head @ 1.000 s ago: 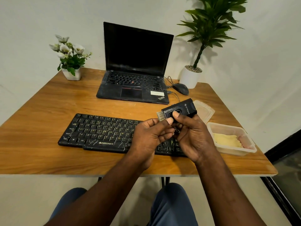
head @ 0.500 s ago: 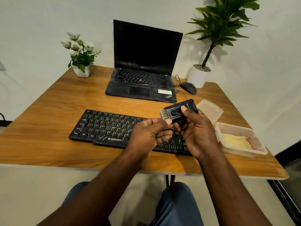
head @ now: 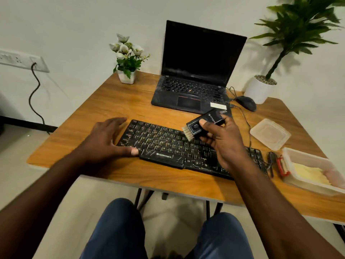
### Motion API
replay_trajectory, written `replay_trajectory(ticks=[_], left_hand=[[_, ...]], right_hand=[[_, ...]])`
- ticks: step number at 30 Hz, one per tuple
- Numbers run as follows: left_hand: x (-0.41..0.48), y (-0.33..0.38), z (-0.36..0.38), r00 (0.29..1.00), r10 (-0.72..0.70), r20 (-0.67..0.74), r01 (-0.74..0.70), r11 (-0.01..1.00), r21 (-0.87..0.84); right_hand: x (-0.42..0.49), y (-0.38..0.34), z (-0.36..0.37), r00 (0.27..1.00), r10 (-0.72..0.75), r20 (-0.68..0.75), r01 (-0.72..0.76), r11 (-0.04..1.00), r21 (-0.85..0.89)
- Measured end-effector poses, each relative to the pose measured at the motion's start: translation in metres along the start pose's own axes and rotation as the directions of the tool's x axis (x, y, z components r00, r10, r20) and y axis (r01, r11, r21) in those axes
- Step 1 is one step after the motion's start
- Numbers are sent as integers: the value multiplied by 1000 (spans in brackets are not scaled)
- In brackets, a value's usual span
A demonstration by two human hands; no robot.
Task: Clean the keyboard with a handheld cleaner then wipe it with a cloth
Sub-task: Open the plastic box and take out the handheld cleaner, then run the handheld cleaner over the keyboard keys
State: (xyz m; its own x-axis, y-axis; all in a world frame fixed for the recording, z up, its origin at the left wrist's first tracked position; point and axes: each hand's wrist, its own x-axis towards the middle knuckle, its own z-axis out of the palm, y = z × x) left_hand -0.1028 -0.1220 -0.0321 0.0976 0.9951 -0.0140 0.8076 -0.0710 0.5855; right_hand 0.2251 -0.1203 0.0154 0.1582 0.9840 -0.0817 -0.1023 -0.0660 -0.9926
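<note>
So the keyboard (head: 168,144) sits across the middle of the frame on the wooden worktop (head: 112,105), running at a slant from centre left down toward lower right. The right hand (head: 225,143) has its fingers (head: 207,136) wrapped around the handheld cleaner (head: 211,118), a little black block, with the thumb pressed on top right by the button. It's held just above the middle of the keyboard, tilted, and the pale bristles (head: 187,132) point down-left at the keys. Can't tell if they're actually touching the keys.

The left hand (head: 104,141) is at the keyboard's left end, fingers loose and spread, gripping nothing. Its thumb (head: 133,151) rests against the front left corner of the keyboard.

At the lower right edge of the frame there's a clear plastic container (head: 306,159) with the yellow cloth (head: 308,173) lying inside. Its lid (head: 269,133) sits apart, just above it. Between the container and the keyboard's right end lie a couple of small tools (head: 271,161), one black and one red, too small to make out.

Top centre is an open laptop (head: 194,71) with a dark screen, and a mouse (head: 246,103) just to its right. A small flower pot (head: 127,77) is to the laptop's left, and a big leafy plant (head: 260,88) in a white pot fills the upper right. A wall socket (head: 22,60) with a black cable (head: 34,94) is at far left.
</note>
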Motion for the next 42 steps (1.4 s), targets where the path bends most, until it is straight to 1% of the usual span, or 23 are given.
replay_trajectory(ticks=[2,5,7,10,12,14,17,22,27,29,32,35,39,42], left_hand=[[3,-3,-1,990,83,117,-86,996,18],[10,0,5,977,156,148,-173,979,110],[14,3,6,977,146,152,-166,977,132],[16,10,3,977,138,162,-159,979,125],[17,10,2,975,153,160,-175,976,133],[20,6,3,975,159,153,-180,974,135],[24,1,7,973,175,149,-199,966,165],[28,-5,12,973,191,125,-212,961,176],[27,-7,16,974,203,101,-221,951,219],[26,-6,17,975,200,97,-218,946,240],[23,-4,18,977,194,91,-211,943,256],[21,-3,19,979,188,84,-204,943,262],[17,-1,21,982,177,73,-190,942,275],[15,-2,24,982,180,65,-191,943,274]], right_hand=[[6,-1,16,1000,-28,14,29,998,-59],[17,-2,40,993,-101,64,111,974,-198],[26,0,58,984,-140,112,166,946,-278],[39,6,85,978,-155,138,192,929,-316],[44,13,102,982,-121,142,158,944,-289],[48,19,115,989,-57,134,87,968,-235],[48,25,124,993,2,120,23,977,-210],[43,23,121,984,93,149,-81,993,-87],[36,15,114,970,158,185,-171,984,57],[34,13,112,966,160,204,-179,981,77],[34,12,109,968,143,206,-157,986,55],[33,12,106,973,110,204,-121,992,41],[30,14,100,977,42,211,-37,999,-24],[29,16,94,976,33,217,-29,999,-23]])
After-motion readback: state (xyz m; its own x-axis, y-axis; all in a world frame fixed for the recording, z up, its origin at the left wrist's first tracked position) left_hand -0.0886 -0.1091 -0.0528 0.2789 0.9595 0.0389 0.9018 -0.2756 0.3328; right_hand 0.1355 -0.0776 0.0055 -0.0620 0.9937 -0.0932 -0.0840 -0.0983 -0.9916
